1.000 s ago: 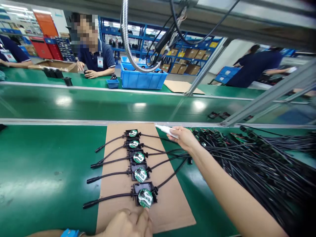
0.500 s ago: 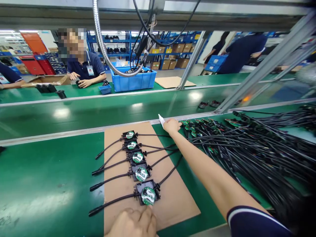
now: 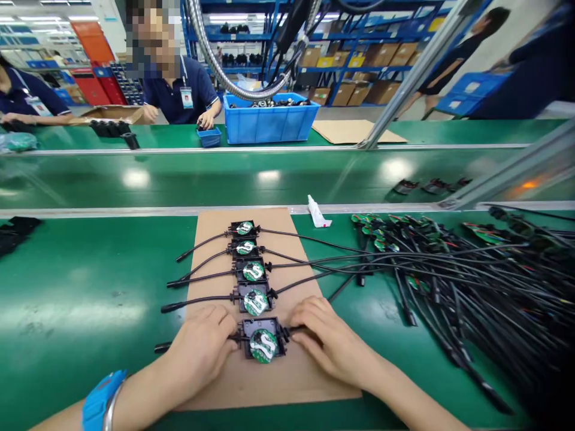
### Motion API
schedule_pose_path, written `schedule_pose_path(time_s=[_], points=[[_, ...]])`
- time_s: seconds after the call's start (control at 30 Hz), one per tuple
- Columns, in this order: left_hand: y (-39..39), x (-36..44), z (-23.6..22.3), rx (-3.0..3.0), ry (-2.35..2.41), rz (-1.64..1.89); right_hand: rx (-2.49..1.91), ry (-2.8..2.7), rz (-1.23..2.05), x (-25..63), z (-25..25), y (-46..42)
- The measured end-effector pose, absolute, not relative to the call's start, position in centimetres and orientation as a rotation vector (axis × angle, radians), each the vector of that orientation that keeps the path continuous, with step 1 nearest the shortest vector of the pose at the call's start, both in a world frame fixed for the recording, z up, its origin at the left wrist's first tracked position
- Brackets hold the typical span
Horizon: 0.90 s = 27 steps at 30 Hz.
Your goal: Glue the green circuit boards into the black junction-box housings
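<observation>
Several black junction boxes with green round circuit boards lie in a row on a brown cardboard sheet (image 3: 287,383). My left hand (image 3: 200,350) and my right hand (image 3: 326,341) sit on either side of the nearest box (image 3: 263,342). Each hand's fingers pinch the black cable where it leaves that box. A small white glue tube (image 3: 317,213) lies on the green table near the cardboard's far right corner.
A large pile of black cabled boxes (image 3: 471,275) covers the table on the right. A green conveyor belt (image 3: 224,179) runs beyond. Across it sit a person in a dark polo shirt (image 3: 179,90), a blue bin (image 3: 269,123) and a small blue tray (image 3: 209,137).
My right hand left the white tube on the table at the far edge and came back to the nearest box. My left hand moved up to the box's left cable.
</observation>
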<state>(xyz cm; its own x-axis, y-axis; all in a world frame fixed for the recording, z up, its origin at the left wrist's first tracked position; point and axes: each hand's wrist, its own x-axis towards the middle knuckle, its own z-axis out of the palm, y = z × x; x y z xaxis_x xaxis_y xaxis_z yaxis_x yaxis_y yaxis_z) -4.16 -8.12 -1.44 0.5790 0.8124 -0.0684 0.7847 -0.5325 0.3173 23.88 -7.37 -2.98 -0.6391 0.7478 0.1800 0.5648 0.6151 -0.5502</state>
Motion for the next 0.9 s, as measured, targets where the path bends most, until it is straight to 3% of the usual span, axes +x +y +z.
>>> schedule_pose_path(time_s=[0.13, 0.3, 0.9], points=[[-9.5, -4.1, -2.1, 2.326, 1.315, 0.325, -0.888, -2.372, 0.478, 24.5, -4.6, -7.2], [-11.4, -4.1, -2.0, 2.167, 1.346, 0.466, -0.724, -2.463, 0.362, 25.0, -2.9, -8.1], [-9.5, -2.4, -1.2, 2.264, 1.433, 0.186, -0.969, -2.851, 0.618, 21.4, 0.4, -7.2]])
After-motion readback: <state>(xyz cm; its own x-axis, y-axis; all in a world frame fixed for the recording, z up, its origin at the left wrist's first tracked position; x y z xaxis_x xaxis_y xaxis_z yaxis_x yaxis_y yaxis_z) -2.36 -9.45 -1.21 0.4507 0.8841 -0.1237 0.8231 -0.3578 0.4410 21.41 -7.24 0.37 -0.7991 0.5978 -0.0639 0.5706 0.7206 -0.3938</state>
